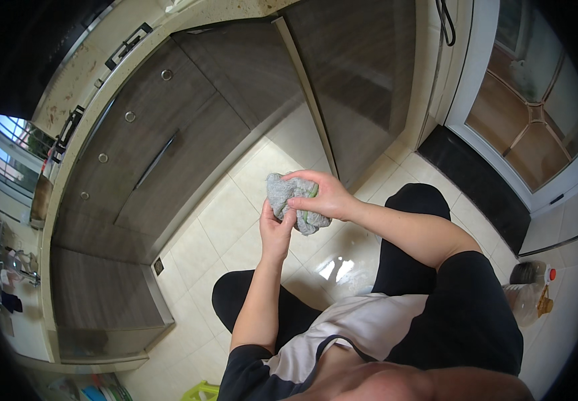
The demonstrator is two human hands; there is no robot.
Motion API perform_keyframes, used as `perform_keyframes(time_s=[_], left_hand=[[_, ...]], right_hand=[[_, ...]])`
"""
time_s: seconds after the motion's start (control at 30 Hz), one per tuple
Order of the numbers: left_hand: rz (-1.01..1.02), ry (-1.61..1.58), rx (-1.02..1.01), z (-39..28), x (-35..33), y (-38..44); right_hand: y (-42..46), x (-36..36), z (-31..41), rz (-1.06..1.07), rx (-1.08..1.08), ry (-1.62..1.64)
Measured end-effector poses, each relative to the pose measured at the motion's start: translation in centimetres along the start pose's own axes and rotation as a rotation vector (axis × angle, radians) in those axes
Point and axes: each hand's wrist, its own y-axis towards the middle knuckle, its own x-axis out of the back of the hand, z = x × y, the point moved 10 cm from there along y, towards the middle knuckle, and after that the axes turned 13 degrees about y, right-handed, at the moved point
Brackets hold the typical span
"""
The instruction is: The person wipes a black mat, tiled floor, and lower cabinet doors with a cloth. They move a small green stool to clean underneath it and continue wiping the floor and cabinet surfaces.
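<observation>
A bunched grey cloth with a green edge (293,193) is gripped between my two hands, above the tiled floor and in front of my knees. My left hand (276,225) pinches its lower left part from below, thumb up. Around its right side closes my right hand (326,195), with the thumb pressed on the cloth's middle. Part of the cloth is hidden behind my fingers.
Dark wood-grain cabinet doors (208,115) line the left and front under a stone countertop (45,250). A glazed door (534,100) stands at the right behind a black sill (474,185). Plastic bottles (527,295) stand at right; a green plastic item (202,391) lies below.
</observation>
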Motion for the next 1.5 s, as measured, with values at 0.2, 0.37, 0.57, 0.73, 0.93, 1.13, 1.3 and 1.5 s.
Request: perform_keyframes(time_s=[0.2, 0.37, 0.57, 0.73, 0.93, 1.13, 1.3, 1.5], left_hand=[[-0.064, 0.096, -0.037, -1.0, 1.4, 0.4], [-0.114, 0.112, 0.045, -0.3, 4.2, -0.1], [-0.107, 0.158, 0.084, -0.4, 5.2, -0.9], [-0.102, 0.148, 0.112, 0.0, 6.4, -1.6], [-0.092, 0.220, 0.072, -0.8, 6.6, -2.0], [-0.096, 0.232, 0.067, -1.0, 7.0, -2.1], [-0.057, 0.226, 0.075, -0.4, 6.3, -2.1], [-0.050, 0.258, 0.094, -0.2, 6.2, -2.0]], right_hand=[[0.9, 6.7, 4.9, -0.328, 0.314, -0.015], [0.7, 10.3, 17.0, -0.689, 0.926, -0.416], [3.9, 8.4, 20.7, -0.746, 1.037, -0.747], [3.7, 7.3, 19.4, -0.769, 0.986, -0.808], [3.6, 9.2, 21.4, -0.740, 1.061, -0.705], [5.1, 6.7, 25.7, -0.620, 1.021, -1.120], [6.1, 6.7, 26.1, -0.596, 0.734, -1.260], [6.9, 8.5, 26.2, -0.600, 0.599, -1.350]])
